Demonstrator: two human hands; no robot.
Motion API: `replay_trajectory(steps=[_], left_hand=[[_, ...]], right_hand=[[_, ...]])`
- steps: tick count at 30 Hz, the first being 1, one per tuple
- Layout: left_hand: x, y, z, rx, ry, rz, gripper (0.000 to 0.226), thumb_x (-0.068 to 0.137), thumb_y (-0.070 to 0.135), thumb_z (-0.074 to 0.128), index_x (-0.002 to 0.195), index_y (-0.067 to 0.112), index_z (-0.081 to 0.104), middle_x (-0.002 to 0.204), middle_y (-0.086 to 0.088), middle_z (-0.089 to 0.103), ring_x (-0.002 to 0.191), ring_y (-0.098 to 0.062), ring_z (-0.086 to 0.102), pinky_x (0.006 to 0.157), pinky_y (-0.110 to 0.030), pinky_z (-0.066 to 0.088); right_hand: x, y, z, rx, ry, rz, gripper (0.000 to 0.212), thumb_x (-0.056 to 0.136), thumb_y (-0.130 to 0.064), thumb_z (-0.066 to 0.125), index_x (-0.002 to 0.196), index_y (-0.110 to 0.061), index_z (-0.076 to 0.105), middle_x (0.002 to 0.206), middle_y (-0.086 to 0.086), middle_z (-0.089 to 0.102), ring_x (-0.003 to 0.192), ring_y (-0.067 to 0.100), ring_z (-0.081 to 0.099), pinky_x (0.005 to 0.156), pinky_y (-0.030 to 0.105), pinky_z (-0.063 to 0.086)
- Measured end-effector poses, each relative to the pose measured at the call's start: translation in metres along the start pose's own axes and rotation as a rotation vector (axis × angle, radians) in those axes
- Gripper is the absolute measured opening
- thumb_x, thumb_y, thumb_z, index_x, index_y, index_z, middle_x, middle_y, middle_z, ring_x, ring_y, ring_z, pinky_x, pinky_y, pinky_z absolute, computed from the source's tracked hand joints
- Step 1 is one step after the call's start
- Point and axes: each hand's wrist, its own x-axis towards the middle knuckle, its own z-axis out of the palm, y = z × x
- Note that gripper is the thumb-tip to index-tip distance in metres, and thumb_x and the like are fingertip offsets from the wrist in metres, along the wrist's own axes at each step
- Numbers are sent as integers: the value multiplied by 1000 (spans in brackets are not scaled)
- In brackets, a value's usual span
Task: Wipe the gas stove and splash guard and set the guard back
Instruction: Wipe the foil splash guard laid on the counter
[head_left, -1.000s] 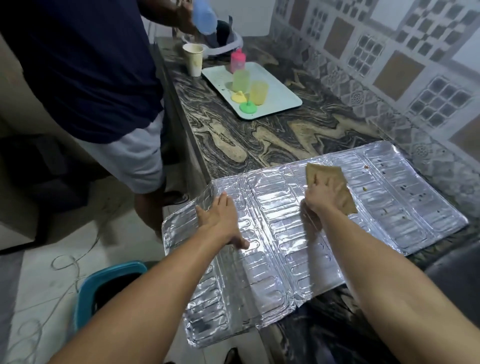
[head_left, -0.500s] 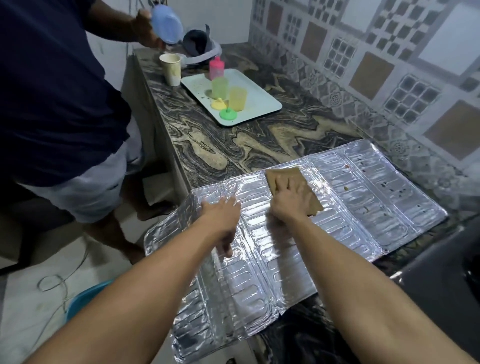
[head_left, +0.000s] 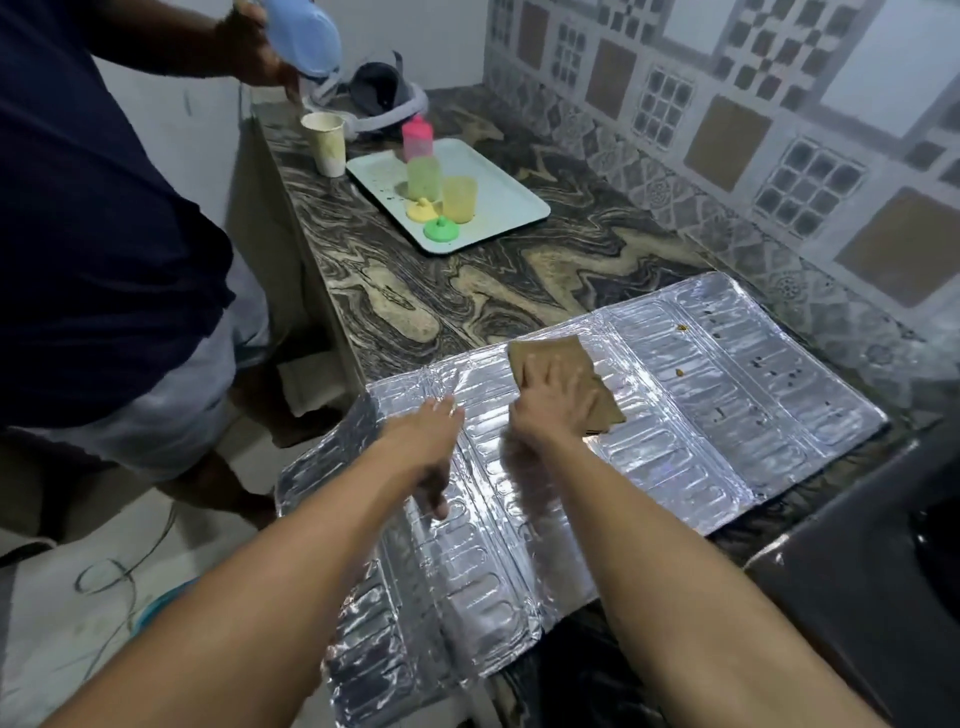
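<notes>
Flat across the near counter (head_left: 467, 291) lies the foil splash guard (head_left: 701, 415), its left panel overhanging the edge, laid down presumably for wiping. Left hand (head_left: 423, 447) presses it with straight, spread fingers, likely steadying it. Right hand (head_left: 553, 402) presses a brown cloth (head_left: 550, 353), fingers flat. Food specks (head_left: 680, 327) remain far right. Beyond: a tray (head_left: 514, 202), tiled wall (head_left: 779, 130).

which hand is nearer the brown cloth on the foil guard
Right. The right hand presses flat on the brown square cloth; the left hand rests on the silver foil splash guard beside it, not touching the cloth.
</notes>
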Motion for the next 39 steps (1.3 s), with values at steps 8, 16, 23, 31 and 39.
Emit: replay_trajectory(steps=[8, 16, 23, 31, 39], left_hand=[[-1, -6, 1, 16, -22, 43, 133, 61, 40, 88, 155, 17, -3, 163, 0, -11, 150, -26, -2, 118, -51, 23], [1, -10, 4, 80, -16, 65, 137, 58, 46, 88, 155, 14, -3, 163, -4, -9, 150, -30, 1, 116, -53, 21], [-5, -16, 9, 130, -53, 73, 136, 60, 52, 86, 155, 10, -2, 163, -10, -8, 149, -36, 5, 117, -54, 24], [-4, -31, -8, 183, 75, 43, 119, 65, 78, 65, 153, 12, 20, 162, -16, 9, 147, -42, 12, 113, -66, 15], [6, -38, 17, -61, -14, 191, 140, 58, 58, 82, 154, 19, -12, 159, -7, -23, 146, -35, -20, 112, -70, 2]], right_hand=[[-28, 68, -13, 58, 69, 456, 73, 93, -33, 42, 155, -30, 3, 163, 9, 3, 148, 38, -6, 116, 59, 2], [-115, 26, 21, -61, 45, 156, 72, 93, -23, 36, 154, -30, 0, 163, 7, 1, 149, 36, -4, 117, 57, 2], [-125, 62, 9, -4, 65, 493, 65, 97, -40, 34, 154, -34, 2, 164, 4, 1, 149, 34, -1, 117, 51, 5], [-173, 1, 28, 43, 28, 365, 64, 101, -45, 32, 153, -36, -4, 163, 3, -8, 149, 34, -5, 117, 51, 2], [-200, -23, 31, -46, 51, 310, 60, 99, -43, 27, 154, -29, 6, 161, 11, 12, 147, 34, 6, 115, 55, 3]])
